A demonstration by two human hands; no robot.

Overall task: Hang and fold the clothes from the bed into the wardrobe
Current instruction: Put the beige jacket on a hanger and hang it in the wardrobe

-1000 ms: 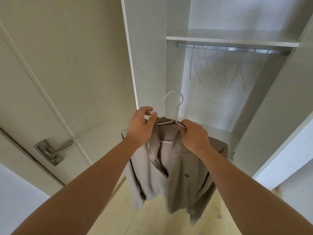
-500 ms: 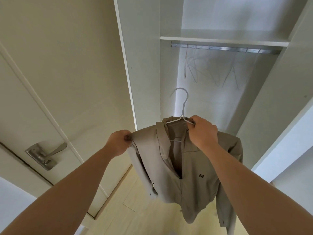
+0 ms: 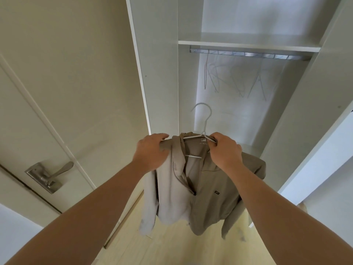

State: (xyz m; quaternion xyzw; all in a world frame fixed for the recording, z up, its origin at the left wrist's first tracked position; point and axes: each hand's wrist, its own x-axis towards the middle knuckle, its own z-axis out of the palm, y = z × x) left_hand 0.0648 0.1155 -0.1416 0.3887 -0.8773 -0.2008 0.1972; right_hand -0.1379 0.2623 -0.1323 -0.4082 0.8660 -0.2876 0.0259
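A beige jacket (image 3: 208,192) hangs open on a white wire hanger (image 3: 203,121), held up in front of the open wardrobe (image 3: 248,44). My right hand (image 3: 225,150) grips the hanger's right arm together with the jacket collar. My left hand (image 3: 150,152) lies over the jacket's left shoulder, its fingers curved onto the cloth. The hanger's hook points up, well below the metal rail (image 3: 248,54). The jacket's sleeves dangle toward the floor.
Several bare white hangers (image 3: 238,81) hang on the rail under a white shelf (image 3: 248,45). A closed door with a metal lever handle (image 3: 51,175) stands at left. A white wardrobe door (image 3: 315,159) stands open at right. Light wood floor lies below.
My left hand let go of the jacket's outer shoulder edge and moved up and inward onto the shoulder near the collar. The jacket now hangs straighter on the hanger.
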